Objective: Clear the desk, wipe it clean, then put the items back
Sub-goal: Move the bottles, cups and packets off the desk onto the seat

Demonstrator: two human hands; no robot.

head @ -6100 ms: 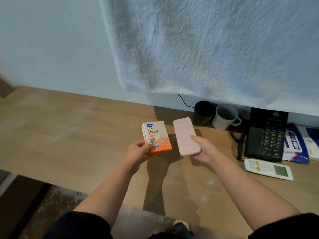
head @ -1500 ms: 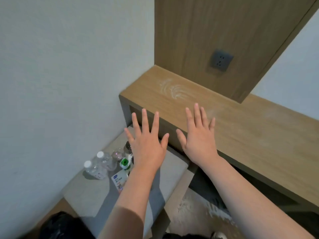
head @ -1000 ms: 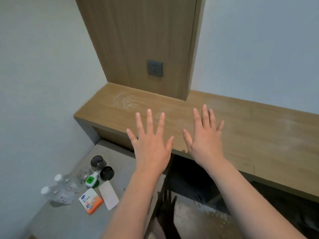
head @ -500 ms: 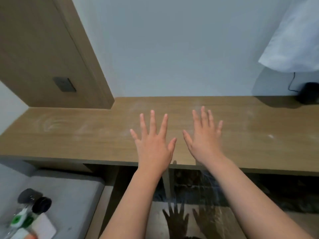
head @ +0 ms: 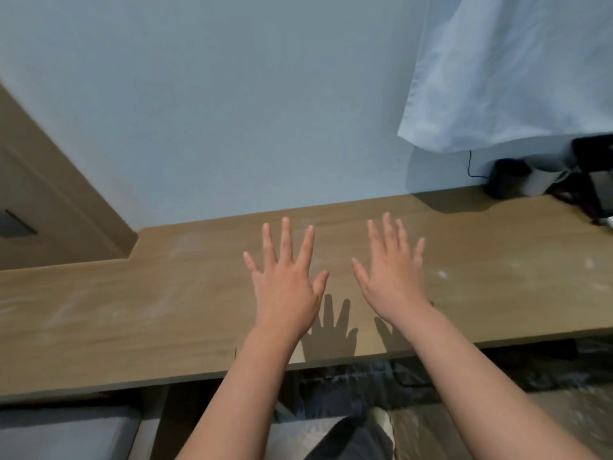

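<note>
Two hands above the desk (head: 132,310), mid front edge: left hand (head: 285,287) and right hand (head: 391,277), fingers spread straight, holding nothing. Two cups at far right corner: one dark cup (head: 506,177), one white mug (head: 542,175), side by side.

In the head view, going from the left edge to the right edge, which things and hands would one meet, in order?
wall socket → left hand → right hand → black cup → white mug → black telephone, cut off by the right edge.
</note>
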